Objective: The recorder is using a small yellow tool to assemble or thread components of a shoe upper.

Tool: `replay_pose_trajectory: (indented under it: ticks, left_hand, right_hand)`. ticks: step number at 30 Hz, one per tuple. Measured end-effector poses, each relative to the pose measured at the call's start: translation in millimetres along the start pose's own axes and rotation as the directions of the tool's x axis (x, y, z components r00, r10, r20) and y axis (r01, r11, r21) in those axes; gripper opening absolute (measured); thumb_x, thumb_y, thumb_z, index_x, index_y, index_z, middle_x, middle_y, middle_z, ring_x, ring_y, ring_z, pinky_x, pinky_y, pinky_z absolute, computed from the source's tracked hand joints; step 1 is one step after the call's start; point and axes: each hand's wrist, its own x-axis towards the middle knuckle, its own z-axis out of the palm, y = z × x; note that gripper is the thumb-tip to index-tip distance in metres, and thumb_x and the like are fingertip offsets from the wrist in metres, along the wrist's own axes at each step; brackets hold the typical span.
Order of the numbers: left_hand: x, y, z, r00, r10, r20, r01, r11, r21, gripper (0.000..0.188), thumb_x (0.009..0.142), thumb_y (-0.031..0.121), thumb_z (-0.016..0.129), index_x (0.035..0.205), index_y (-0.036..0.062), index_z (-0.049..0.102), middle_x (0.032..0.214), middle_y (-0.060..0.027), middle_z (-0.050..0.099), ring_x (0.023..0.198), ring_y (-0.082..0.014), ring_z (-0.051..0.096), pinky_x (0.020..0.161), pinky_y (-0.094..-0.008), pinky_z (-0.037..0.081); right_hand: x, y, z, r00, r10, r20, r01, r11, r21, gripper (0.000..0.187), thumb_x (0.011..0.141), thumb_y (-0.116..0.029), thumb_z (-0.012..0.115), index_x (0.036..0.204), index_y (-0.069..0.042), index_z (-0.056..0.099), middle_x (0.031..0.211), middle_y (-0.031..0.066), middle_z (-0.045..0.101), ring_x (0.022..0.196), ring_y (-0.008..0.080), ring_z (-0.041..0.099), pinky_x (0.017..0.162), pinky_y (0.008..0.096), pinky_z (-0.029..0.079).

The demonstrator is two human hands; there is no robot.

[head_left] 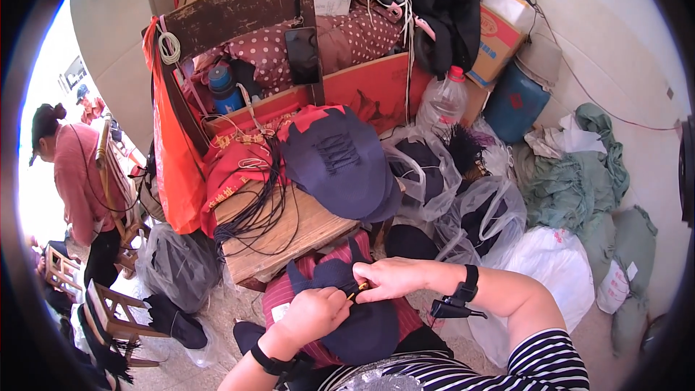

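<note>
On my lap lies a navy cloth piece [365,333] shaped like a shoe upper. My left hand [313,316] is closed on it, with the fingers curled and their tips partly hidden. My right hand [391,279] pinches a slim yellow-and-black tool [357,292] between thumb and fingers, close to my left fingertips, against the cloth. Beyond my hands, a stack of similar navy pieces [340,166] rests on a wooden stool [279,228], the top one laced in a zigzag. A bundle of black laces [253,221] trails over the stool beside the stack.
Behind the stool stands a dark wooden chair back [239,11] with an orange bag [174,137] hanging from it. Clear plastic bags [478,224] of dark pieces lie to the right, before a blue drum [517,94]. At the left are small stools [119,311] and a person in pink [79,166].
</note>
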Motion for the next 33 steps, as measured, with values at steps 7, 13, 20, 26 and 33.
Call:
replay_pose_trajectory:
  ticks: [7,13,20,26,33]
  left_hand:
    - [-5,-11,0,0.996,0.048,-0.077,-0.062,0.979,-0.192,0.026,0.083,0.012,0.075,0.072,0.005,0.053,0.069,-0.0133,0.057,0.061,-0.0357,0.06,0.055,-0.0465,0.048]
    - [-12,-13,-2,0.997,0.065,-0.031,-0.067,0.995,-0.073,0.02,0.085,0.015,0.074,0.078,0.007,0.057,0.071,-0.0094,0.057,0.062,-0.0307,0.062,0.058,-0.0429,0.051]
    - [-23,-3,-10,0.997,0.076,-0.006,-0.076,0.997,-0.007,0.024,0.083,0.013,0.076,0.075,0.0066,0.054,0.072,-0.0086,0.056,0.064,-0.0297,0.06,0.06,-0.0417,0.05]
    - [-42,-1,-18,0.998,0.061,0.022,-0.061,0.998,0.006,0.025,0.082,0.012,0.077,0.074,0.0063,0.053,0.071,-0.009,0.054,0.064,-0.0299,0.06,0.06,-0.0418,0.05]
    - [-49,1,-25,0.999,-0.053,-0.009,0.053,0.999,0.009,0.029,0.083,0.014,0.079,0.074,0.0062,0.053,0.071,-0.0098,0.054,0.062,-0.0316,0.058,0.058,-0.0439,0.047]
  right_hand:
    - [8,9,9,0.977,-0.17,-0.126,0.157,0.982,-0.108,0.05,0.09,-0.045,0.077,0.104,-0.005,0.05,0.072,0.0173,0.064,0.067,0.038,0.067,0.06,0.0478,0.05]
    - [13,0,2,0.989,-0.108,-0.104,0.099,0.992,-0.082,0.058,0.086,-0.04,0.083,0.104,-0.001,0.045,0.064,0.0128,0.062,0.057,0.0274,0.064,0.056,0.0389,0.049]
    - [10,-6,1,0.998,0.047,-0.035,-0.046,0.998,0.034,0.067,0.081,-0.043,0.087,0.108,0.0,0.043,0.072,0.0188,0.062,0.069,0.0362,0.067,0.065,0.0443,0.052]
    - [8,-5,0,0.997,0.062,-0.05,-0.065,0.996,-0.055,0.08,0.076,-0.053,0.088,0.108,0.003,0.041,0.078,0.0238,0.064,0.077,0.0391,0.069,0.071,0.0443,0.054]
    - [8,-9,1,0.998,0.07,-0.009,-0.07,0.992,-0.109,0.081,0.077,-0.056,0.085,0.108,0.003,0.039,0.072,0.0223,0.062,0.075,0.0407,0.068,0.071,0.047,0.054]
